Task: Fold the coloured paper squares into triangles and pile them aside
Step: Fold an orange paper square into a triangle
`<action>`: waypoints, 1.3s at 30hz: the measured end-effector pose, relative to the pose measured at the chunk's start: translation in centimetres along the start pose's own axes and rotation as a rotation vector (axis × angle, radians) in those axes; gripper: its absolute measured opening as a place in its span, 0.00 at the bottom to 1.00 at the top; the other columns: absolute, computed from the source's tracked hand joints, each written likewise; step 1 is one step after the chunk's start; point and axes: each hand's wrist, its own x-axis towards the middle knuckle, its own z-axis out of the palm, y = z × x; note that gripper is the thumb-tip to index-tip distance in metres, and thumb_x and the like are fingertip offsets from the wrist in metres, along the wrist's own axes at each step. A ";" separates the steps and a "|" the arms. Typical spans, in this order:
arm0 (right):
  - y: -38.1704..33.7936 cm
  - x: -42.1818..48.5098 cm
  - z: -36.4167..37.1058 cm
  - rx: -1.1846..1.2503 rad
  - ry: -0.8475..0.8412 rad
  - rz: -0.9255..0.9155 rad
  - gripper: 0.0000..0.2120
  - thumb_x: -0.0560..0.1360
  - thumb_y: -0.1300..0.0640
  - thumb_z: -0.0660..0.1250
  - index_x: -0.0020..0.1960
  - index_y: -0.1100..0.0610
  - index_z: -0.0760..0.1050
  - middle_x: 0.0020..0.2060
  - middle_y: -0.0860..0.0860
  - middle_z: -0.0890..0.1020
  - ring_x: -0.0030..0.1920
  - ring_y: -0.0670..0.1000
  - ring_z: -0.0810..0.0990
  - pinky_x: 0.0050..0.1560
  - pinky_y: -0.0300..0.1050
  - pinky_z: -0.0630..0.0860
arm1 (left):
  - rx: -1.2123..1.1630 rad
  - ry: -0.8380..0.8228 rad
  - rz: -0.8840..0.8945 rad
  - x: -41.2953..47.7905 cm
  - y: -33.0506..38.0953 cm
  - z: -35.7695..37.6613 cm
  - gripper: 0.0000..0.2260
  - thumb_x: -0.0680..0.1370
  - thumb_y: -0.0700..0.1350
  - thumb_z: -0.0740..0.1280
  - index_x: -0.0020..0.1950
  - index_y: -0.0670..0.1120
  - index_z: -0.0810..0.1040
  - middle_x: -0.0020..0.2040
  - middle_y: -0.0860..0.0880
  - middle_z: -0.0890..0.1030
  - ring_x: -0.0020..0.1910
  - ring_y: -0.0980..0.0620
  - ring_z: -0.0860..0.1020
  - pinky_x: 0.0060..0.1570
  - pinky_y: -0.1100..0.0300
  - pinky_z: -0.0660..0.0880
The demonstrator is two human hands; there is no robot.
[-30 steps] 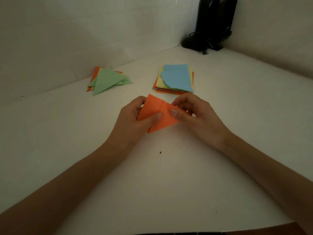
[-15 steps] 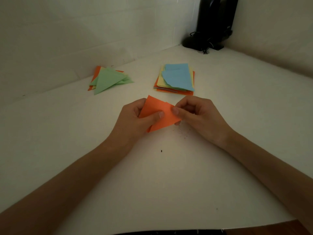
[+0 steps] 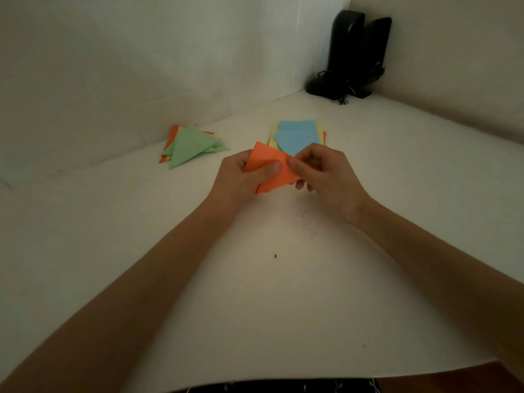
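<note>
- Head view, task's thing: partly folded orange paper (image 3: 269, 168), held between both hands just in front of the stack of unfolded squares (image 3: 297, 134), blue sheet uppermost.
- Head view, hands: left hand (image 3: 238, 181) gripping the paper's left part, thumb flat across its face; right hand (image 3: 326, 171) pinching the right edge between thumb and forefinger, other fingers curled.
- Head view, deciding relation: long side lying crosswise from hand to hand; pile of folded triangles (image 3: 190, 146), green uppermost, beyond and to the left, nearer the left hand, so probably that hand's reach.
- Head view, surface and room: pale table (image 3: 255, 293) with a few dark specks, set in a corner of pale walls; black device (image 3: 354, 58) with cables at the far corner; dim light.
</note>
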 end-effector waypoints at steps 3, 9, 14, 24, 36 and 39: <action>0.0 0.7 0.4 0.076 0.030 0.042 0.05 0.76 0.61 0.68 0.43 0.63 0.75 0.26 0.50 0.77 0.26 0.44 0.75 0.28 0.38 0.71 | 0.034 0.033 0.028 0.3 -0.6 -0.1 0.04 0.75 0.38 0.69 0.47 0.46 0.79 0.38 0.52 0.81 0.35 0.59 0.78 0.36 0.63 0.75; 0.6 0.1 0.4 0.239 0.050 0.111 0.04 0.73 0.64 0.70 0.43 0.64 0.76 0.30 0.56 0.78 0.28 0.47 0.76 0.30 0.37 0.73 | 0.044 0.050 0.016 0.1 -0.6 0.0 0.05 0.74 0.38 0.70 0.43 0.47 0.79 0.37 0.50 0.80 0.32 0.61 0.77 0.34 0.65 0.74; 0.8 0.1 0.6 0.201 0.053 0.084 0.05 0.73 0.65 0.70 0.39 0.60 0.75 0.25 0.50 0.77 0.25 0.44 0.74 0.27 0.36 0.69 | -0.002 0.010 0.025 0.1 -0.8 -0.2 0.07 0.74 0.37 0.70 0.48 0.48 0.79 0.41 0.50 0.82 0.39 0.57 0.80 0.39 0.64 0.77; 1.0 0.0 0.5 0.174 0.033 0.075 0.05 0.73 0.62 0.71 0.40 0.59 0.76 0.26 0.50 0.76 0.28 0.45 0.73 0.30 0.38 0.69 | 0.002 -0.051 0.061 -0.2 -0.4 -0.5 0.09 0.75 0.38 0.70 0.50 0.52 0.77 0.44 0.49 0.81 0.41 0.56 0.79 0.35 0.58 0.76; 0.8 -0.2 0.6 0.166 0.036 0.043 0.05 0.73 0.61 0.70 0.40 0.59 0.75 0.29 0.48 0.76 0.28 0.43 0.74 0.31 0.34 0.70 | 0.096 -0.044 0.177 -0.3 -0.6 -0.4 0.08 0.75 0.38 0.70 0.47 0.51 0.78 0.46 0.55 0.80 0.42 0.64 0.77 0.38 0.68 0.74; 0.8 -0.1 0.6 0.186 0.049 0.058 0.05 0.74 0.60 0.70 0.41 0.59 0.75 0.28 0.50 0.77 0.28 0.45 0.74 0.30 0.37 0.70 | 0.072 0.023 0.182 -0.2 -0.7 -0.4 0.09 0.74 0.37 0.70 0.44 0.52 0.78 0.43 0.55 0.80 0.40 0.65 0.76 0.38 0.69 0.72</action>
